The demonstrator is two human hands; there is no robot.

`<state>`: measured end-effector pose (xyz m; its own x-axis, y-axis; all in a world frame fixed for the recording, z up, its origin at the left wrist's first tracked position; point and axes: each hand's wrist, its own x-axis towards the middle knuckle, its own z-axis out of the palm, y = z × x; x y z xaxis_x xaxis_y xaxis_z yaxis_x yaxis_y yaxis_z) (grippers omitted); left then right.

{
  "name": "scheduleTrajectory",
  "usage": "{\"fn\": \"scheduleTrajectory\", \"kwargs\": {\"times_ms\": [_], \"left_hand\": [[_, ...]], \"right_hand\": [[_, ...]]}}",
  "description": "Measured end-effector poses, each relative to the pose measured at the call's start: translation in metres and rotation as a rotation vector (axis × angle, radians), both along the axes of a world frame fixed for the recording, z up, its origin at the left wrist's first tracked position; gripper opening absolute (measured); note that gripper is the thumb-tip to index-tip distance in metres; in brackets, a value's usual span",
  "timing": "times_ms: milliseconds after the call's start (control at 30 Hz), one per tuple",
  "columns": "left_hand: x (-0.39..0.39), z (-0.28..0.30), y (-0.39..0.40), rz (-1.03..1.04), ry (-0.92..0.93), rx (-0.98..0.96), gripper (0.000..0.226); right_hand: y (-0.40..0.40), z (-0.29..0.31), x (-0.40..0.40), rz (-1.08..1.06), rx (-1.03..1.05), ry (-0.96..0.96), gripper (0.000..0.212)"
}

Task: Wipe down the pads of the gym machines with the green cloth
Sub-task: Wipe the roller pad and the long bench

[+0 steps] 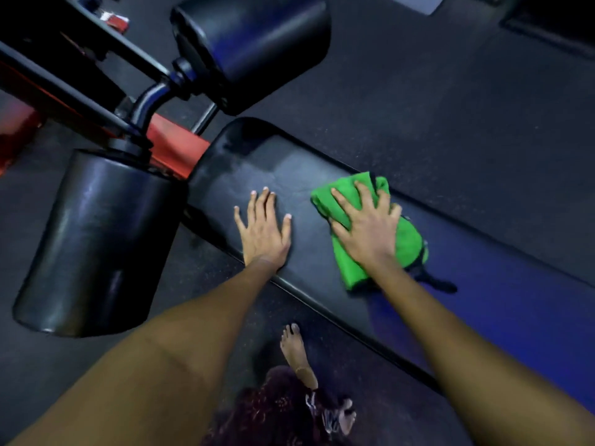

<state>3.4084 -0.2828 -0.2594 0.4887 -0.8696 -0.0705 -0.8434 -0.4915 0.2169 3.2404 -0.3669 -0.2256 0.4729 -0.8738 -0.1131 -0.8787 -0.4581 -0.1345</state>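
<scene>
Green cloth (406, 243) lies bunched on the long black bench pad (289, 175), out toward the far edge of it, and the person's right hand (367, 226) is flat on top of it, fingers (342, 198) fanned wide and palm down, pressing the cloth against the vinyl. Part of the cloth sticks out past the fingertips at the far end and more of it trails back beside the wrist. A dark strip of something shows at the cloth's near corner, but it is too blurred to say what.

The left hand (262, 228) rests bare on the same pad, just beside the cloth but not touching it. It too is flat and open, fingers spread, heel of the palm near the pad's closer edge. It grips nothing.

The pad runs on a slant from the upper middle down toward the lower right, where a bluish sheen lies across its surface. At its upper end it meets a red frame (175, 146) and black metal arms (77, 94). Two fat black roller cushions hang off that frame: one (96, 243) to the left of the bench, close by the person's left forearm, and another (257, 46) higher up, beyond the end of the pad.

Below the bench, on the dark speckled floor (450, 91), a bare foot (294, 349) shows between the two forearms, with patterned dark red fabric (277, 410) hanging around it.
</scene>
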Motion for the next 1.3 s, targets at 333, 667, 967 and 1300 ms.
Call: {"fn": "scheduleTrajectory", "kwargs": {"times_ms": [333,667,967,1300], "left_hand": [[-0.031,-0.001,-0.02,-0.127,-0.009,0.023,0.082],[-0.026,0.002,-0.025,-0.362,-0.031,0.065,0.08],[-0.027,0.0,-0.026,-0.332,-0.003,0.031,0.08],[-0.027,-0.001,-0.026,-0.33,-0.008,0.017,0.08]], "right_hand": [[0.063,-0.011,-0.082,0.456,-0.052,0.046,0.06],[0.06,0.0,-0.027,-0.254,0.056,0.032,0.058],[0.075,-0.003,-0.121,-0.373,-0.007,0.002,0.059],[0.06,-0.009,-0.056,-0.201,-0.016,-0.018,0.053]]}}
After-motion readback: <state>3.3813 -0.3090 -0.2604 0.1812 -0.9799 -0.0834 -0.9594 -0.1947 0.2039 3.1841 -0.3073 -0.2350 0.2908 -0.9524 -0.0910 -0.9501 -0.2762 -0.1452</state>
